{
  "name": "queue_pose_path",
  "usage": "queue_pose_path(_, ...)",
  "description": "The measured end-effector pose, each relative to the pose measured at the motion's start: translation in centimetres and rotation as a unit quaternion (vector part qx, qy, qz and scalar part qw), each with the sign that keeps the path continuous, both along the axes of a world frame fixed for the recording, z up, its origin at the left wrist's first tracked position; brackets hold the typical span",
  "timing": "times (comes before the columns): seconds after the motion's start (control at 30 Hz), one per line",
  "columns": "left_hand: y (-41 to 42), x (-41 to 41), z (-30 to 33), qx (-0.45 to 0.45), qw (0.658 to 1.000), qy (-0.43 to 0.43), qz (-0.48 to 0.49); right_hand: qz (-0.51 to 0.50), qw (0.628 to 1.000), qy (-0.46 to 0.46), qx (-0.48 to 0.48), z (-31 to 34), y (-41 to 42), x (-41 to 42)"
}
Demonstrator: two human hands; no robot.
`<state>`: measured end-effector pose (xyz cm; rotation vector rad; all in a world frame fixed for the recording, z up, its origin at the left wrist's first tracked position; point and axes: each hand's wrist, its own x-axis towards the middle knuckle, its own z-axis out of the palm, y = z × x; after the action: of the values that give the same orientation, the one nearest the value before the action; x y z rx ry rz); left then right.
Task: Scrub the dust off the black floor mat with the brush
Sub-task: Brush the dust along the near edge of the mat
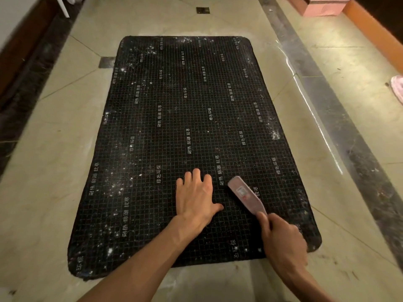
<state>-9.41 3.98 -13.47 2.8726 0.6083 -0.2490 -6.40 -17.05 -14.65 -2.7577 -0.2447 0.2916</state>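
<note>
Two hands on the black floor mat (185,118) | my left hand (197,197) lies flat, fingers spread, pressing its near middle | my right hand (283,243) grips the pink brush (245,195) by the handle, head down on the mat just right of the left | white dust specks thick along left and far edges

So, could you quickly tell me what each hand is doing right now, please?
Left hand: open, pressed flat on the black floor mat.
Right hand: closed around the handle of the brush.

Brush (245,196) bristles — hidden underneath
</note>
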Motion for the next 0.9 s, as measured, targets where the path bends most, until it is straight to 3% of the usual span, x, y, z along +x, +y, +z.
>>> queue_pose_path(0.07, 0.0, 0.0, 0.0, 0.002, 1.000, 0.000, -0.001, 0.005, 1.000, -0.003, -0.007, -0.3, -0.3, 0.3)
queue_pose_path(0.27, 0.0, -0.2, -0.1, 0.006, 1.000, -0.005, -0.007, -0.101, 0.994, -0.036, -0.026, 0.5, -5.0, 2.5)
queue_pose_path(0.4, -0.1, -0.1, 0.0, 0.009, 1.000, -0.001, -0.004, -0.016, 1.000, -0.010, 0.014, 0.7, -2.3, 0.8)
queue_pose_path(0.53, 0.0, -0.3, 0.0, 0.018, 1.000, 0.001, -0.012, 0.049, 0.999, -0.002, -0.023, 0.1, -2.2, -1.0)
queue_pose_path(0.77, -0.1, -0.3, 0.0, 0.033, 0.999, 0.013, -0.017, -0.080, 0.995, -0.038, -0.048, 0.8, -8.0, 0.3)
queue_pose_path(0.83, -0.3, -0.2, 0.1, 0.036, 0.999, 0.015, -0.020, -0.052, 0.998, -0.039, -0.027, 1.0, -7.5, 0.0)
queue_pose_path(0.9, -0.4, -0.4, 0.1, 0.037, 0.999, 0.006, -0.025, 0.040, 0.999, -0.027, -0.013, 0.9, -6.2, -0.9)
